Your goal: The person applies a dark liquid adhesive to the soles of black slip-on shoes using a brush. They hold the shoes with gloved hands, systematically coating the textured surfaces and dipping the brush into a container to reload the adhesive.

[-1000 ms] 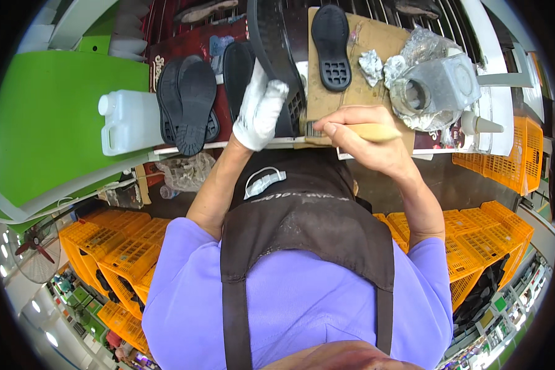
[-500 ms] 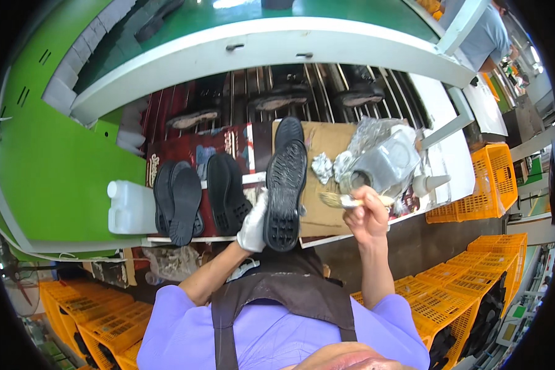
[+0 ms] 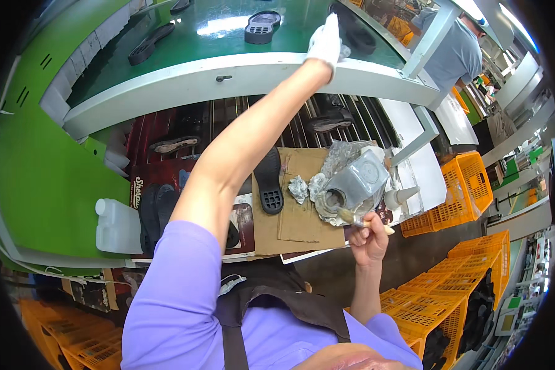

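Neighbouring the brush (image 3: 347, 216): plastic container (image 3: 362, 177)

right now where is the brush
In the head view, the brush is right of centre, held in the bare right hand, with its bristles just below the mouth of the clear jug in the picture.

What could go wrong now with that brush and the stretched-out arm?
The brush in the right hand might bump the nearby clear container and shift it. The gloved left hand, stretched over to the green surface, could nudge the dark, blurred sole beside it. If the brush is wet, which I can't tell, it might drip on the cardboard.
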The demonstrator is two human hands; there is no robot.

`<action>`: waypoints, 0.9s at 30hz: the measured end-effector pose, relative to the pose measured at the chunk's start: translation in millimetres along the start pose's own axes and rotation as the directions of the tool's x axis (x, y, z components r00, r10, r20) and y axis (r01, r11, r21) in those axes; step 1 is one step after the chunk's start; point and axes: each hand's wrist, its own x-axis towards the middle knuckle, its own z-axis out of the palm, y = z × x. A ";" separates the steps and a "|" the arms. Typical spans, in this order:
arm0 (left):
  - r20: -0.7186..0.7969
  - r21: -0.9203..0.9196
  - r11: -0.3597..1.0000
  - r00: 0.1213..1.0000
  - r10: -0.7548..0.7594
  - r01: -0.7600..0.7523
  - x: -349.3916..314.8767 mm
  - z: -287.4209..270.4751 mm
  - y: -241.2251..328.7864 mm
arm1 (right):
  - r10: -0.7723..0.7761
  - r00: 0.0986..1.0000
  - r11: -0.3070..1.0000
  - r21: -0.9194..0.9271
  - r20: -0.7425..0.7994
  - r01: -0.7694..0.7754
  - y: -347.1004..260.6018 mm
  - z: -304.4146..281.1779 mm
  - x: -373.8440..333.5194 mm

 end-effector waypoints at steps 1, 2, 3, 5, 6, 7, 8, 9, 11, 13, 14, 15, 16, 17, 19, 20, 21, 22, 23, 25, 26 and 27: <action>-0.016 0.059 0.998 1.000 0.024 -0.023 -16.9 -0.5 -4.0 | -0.012 1.000 1.000 -0.009 -0.020 0.012 4.0 -0.8 -1.9; 0.091 0.217 0.957 0.980 0.175 -0.191 -33.7 -16.5 -13.2 | -0.007 0.999 0.999 -0.047 -0.034 0.006 8.9 -1.3 -1.7; 0.221 0.340 0.872 0.931 0.289 -0.352 -56.6 -35.2 -27.3 | -0.007 0.998 0.996 -0.087 -0.062 0.001 12.9 -5.3 -3.8; 0.411 0.622 0.601 0.862 0.296 -0.502 -125.4 -71.0 -24.8 | 0.011 0.995 0.989 -0.148 -0.097 -0.025 18.5 -11.0 -6.7; 0.605 0.683 0.226 0.712 0.356 -0.694 -153.5 -92.3 -21.4 | 0.023 0.994 0.983 -0.180 -0.106 -0.042 19.7 -11.7 -6.5; 0.579 0.752 0.199 0.773 0.259 -0.629 -180.7 -114.3 -15.8 | 0.044 0.994 0.977 -0.203 -0.099 -0.064 22.2 -10.9 -3.8; 0.483 0.843 0.193 0.865 0.138 -0.502 -207.4 -141.1 -14.4 | 0.054 0.994 0.975 -0.211 -0.092 -0.073 23.3 -9.0 -2.5; 0.366 0.916 0.171 0.930 0.014 -0.363 -233.3 -164.3 -11.5 | 0.055 0.994 0.972 -0.221 -0.093 -0.074 24.7 -8.6 -0.7; 0.021 0.986 0.164 0.999 0.028 -0.025 -276.9 -188.6 -1.6 | 0.055 0.994 0.968 -0.239 -0.098 -0.077 27.3 -8.6 3.2; 0.006 0.959 -0.282 0.985 0.170 0.043 -314.2 -215.0 4.2 | 0.053 0.996 0.964 -0.256 -0.075 -0.071 29.0 -3.8 6.5; -0.122 0.899 -0.408 0.985 0.120 0.161 -330.1 -220.1 6.0 | 0.057 0.996 0.965 -0.252 -0.070 -0.073 29.9 -2.8 7.9; -0.250 0.812 -0.522 0.964 0.095 0.262 -346.1 -228.1 5.4 | 0.064 0.996 0.964 -0.254 -0.069 -0.080 32.4 -2.2 8.8; -0.344 0.811 -0.503 0.939 0.005 0.299 -358.9 -241.6 1.8 | 0.074 0.995 0.963 -0.254 -0.066 -0.088 34.3 -1.1 10.2; -0.335 0.790 -0.543 0.942 0.006 0.284 -371.8 -251.5 -5.9 | 0.083 0.994 0.962 -0.254 -0.065 -0.097 36.3 -0.3 11.5; -0.341 0.795 -0.533 0.940 0.004 0.290 -375.6 -241.0 -10.0 | 0.091 0.994 0.959 -0.264 -0.062 -0.105 40.1 -0.3 12.9; -0.356 0.791 -0.529 0.934 0.010 0.307 -374.1 -238.3 -14.0 | 0.095 0.994 0.957 -0.269 -0.062 -0.108 41.5 -0.4 13.5; -0.374 0.784 -0.527 0.927 0.020 0.328 -371.7 -235.6 -16.2 | 0.099 0.993 0.955 -0.272 -0.070 -0.114 41.9 1.2 13.8; -0.392 0.777 -0.525 0.919 0.029 0.348 -371.0 -233.8 -18.6 | 0.103 0.992 0.954 -0.276 -0.078 -0.120 42.1 2.9 14.0; -0.364 0.787 -0.501 0.927 0.093 0.359 -373.0 -238.3 -28.9 | 0.106 0.991 0.952 -0.279 -0.086 -0.127 42.1 4.4 14.4; -0.308 0.799 -0.499 0.941 0.137 0.334 -368.9 -233.1 -38.1 | 0.101 0.990 0.945 -0.303 -0.094 -0.125 42.0 3.8 14.1; -0.361 0.807 -0.461 0.926 0.113 0.371 -364.5 -227.5 -37.3 | 0.100 0.990 0.940 -0.316 -0.099 -0.127 42.0 4.2 14.3; -0.392 0.793 -0.485 0.918 0.056 0.369 -361.9 -227.5 -35.2 | 0.067 0.991 0.926 -0.362 -0.119 -0.106 43.2 5.3 13.5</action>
